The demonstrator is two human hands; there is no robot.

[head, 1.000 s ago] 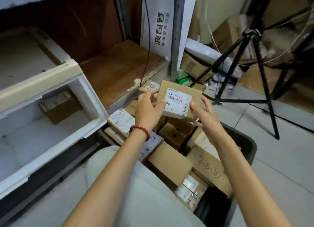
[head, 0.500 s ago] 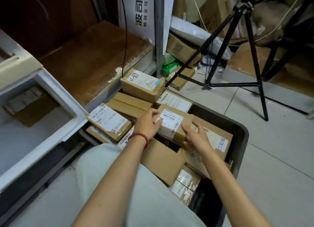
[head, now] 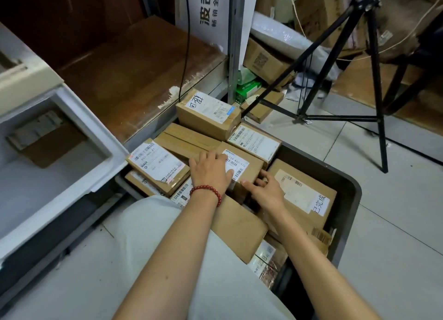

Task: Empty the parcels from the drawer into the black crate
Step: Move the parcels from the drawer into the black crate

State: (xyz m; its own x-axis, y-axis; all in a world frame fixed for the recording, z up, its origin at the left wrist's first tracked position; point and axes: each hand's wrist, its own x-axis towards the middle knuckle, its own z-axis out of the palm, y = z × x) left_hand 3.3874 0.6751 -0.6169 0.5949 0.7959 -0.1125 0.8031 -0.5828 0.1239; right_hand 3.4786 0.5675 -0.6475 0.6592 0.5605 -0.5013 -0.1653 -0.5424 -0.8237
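The black crate [head: 352,195] stands on the floor in front of me, packed with several brown cardboard parcels. A small labelled parcel [head: 250,165] rests among them near the crate's middle. My left hand [head: 211,172], with a red bead bracelet on its wrist, lies on the parcel's top left edge. My right hand [head: 266,190] grips its near right side with curled fingers. The open white drawer [head: 79,176] is at the left, with one brown parcel [head: 45,140] lying in its far corner.
A black tripod [head: 374,99] stands on the tiled floor at the back right. A wooden shelf board [head: 134,80] runs behind the crate, with a metal post [head: 236,44] and more boxes [head: 266,60] beyond. My light-clothed knee [head: 172,247] fills the foreground.
The labelled parcel went from being held up in both hands to lying down among the parcels in the crate. Both hands lowered with it and stay on it.
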